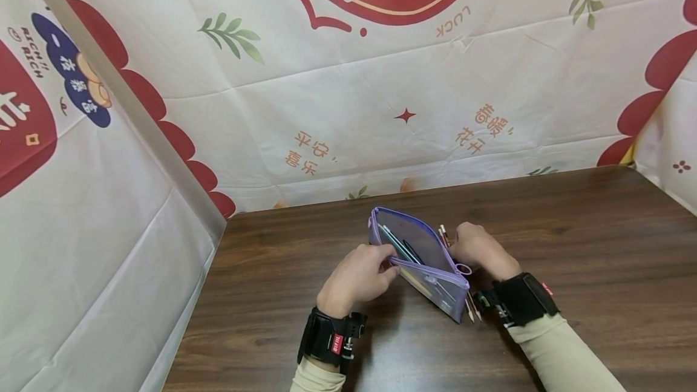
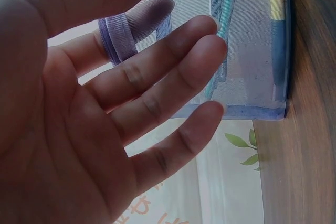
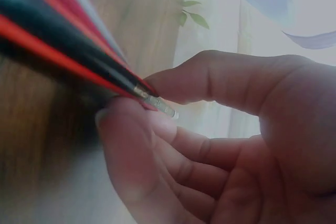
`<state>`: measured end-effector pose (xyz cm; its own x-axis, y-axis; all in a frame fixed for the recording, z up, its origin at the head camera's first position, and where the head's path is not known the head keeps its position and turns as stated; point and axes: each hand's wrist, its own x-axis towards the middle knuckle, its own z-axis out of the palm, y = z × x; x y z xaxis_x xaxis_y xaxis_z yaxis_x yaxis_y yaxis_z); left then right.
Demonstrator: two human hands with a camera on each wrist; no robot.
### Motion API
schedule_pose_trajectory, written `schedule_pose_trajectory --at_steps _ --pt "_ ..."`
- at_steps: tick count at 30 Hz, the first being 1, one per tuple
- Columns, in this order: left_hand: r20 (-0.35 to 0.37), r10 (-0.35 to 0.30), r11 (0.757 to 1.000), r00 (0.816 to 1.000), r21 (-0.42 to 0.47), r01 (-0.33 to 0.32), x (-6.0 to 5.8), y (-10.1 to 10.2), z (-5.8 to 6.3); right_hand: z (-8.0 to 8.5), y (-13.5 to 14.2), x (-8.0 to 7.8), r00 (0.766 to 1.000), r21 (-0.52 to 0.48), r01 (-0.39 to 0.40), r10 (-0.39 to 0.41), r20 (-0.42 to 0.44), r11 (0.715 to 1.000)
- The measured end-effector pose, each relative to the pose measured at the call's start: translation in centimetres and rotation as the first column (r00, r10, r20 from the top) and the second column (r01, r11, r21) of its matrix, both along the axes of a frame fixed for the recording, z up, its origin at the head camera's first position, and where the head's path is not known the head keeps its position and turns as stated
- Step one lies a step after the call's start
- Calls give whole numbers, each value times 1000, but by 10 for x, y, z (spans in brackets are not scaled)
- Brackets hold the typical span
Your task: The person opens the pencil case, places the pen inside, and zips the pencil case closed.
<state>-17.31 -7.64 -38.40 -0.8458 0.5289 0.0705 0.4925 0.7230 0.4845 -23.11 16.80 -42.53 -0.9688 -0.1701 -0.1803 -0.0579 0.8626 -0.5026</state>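
Observation:
A purple mesh zip pouch (image 1: 430, 247) stands with its mouth open on the wooden table. My left hand (image 1: 359, 274) holds the near edge of the mouth, the index finger hooked inside the zip edge (image 2: 121, 38) and the thumb outside. A teal pen (image 1: 396, 241) and a dark pen (image 1: 412, 251) lean inside; a yellow-and-blue stick (image 2: 277, 24) shows through the mesh in the left wrist view. Just right of the pouch, my right hand (image 1: 484, 250) pinches several pencils (image 3: 79, 40), red and black among them, between thumb and index finger. Sharpened tips (image 1: 471, 308) point toward me.
The brown wooden table (image 1: 261, 319) runs back to a printed white cloth (image 1: 370, 114) hanging behind it. Another cloth panel (image 1: 109, 228) borders the left side. A small purple loop (image 1: 463, 269) sticks out at the pouch's right end.

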Motion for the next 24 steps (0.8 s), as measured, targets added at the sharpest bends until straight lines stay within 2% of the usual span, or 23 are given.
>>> schedule_pose_trajectory --at_steps 16,24 --pt "-4 -1 1000 1000 4 1 0 0 1 21 8 3 999 -144 42 -40 17 989" --pt "6 4 1000 1000 2 -4 1 0 1 28 12 4 999 -129 29 -32 -27 991"
